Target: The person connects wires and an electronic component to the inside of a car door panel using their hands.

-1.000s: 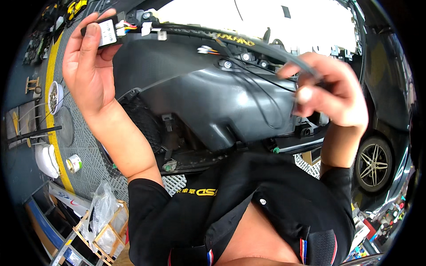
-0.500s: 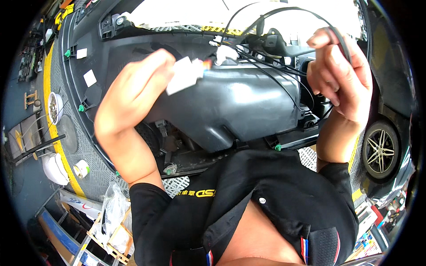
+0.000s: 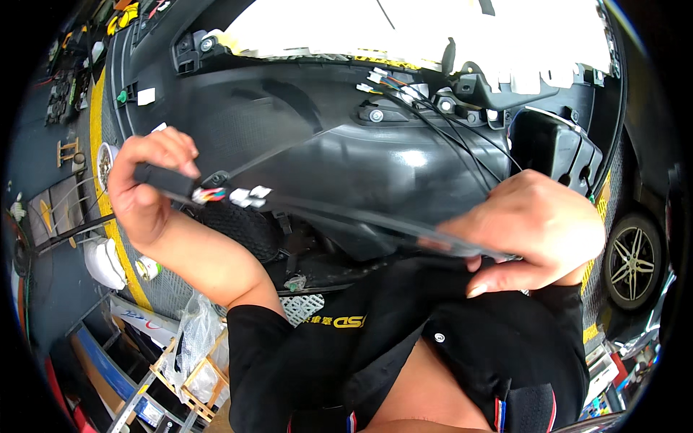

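Observation:
My left hand (image 3: 148, 180) is closed around a small black box (image 3: 164, 182), at the left over a large black plastic car panel (image 3: 238, 123). Short coloured wires (image 3: 211, 195) come out of the box's end, beside white plug connectors (image 3: 250, 196). From there black cable (image 3: 346, 213), smeared by motion, runs across to my right hand (image 3: 541, 231). That hand grips it low on the right, just above my shirt front. More black cables (image 3: 447, 130) with white plugs lie over the panel's upper middle.
Green clips (image 3: 123, 95) and white stickers (image 3: 146, 97) mark the panel's left side. A car wheel (image 3: 632, 263) stands at the far right. On the left floor are a white bowl (image 3: 107, 162) and a step ladder (image 3: 101, 368) by clear plastic wrap (image 3: 198, 335).
My left hand has swung left and down, turning so the black box shows. My right hand has come down toward my chest, drawing the cable out between both hands.

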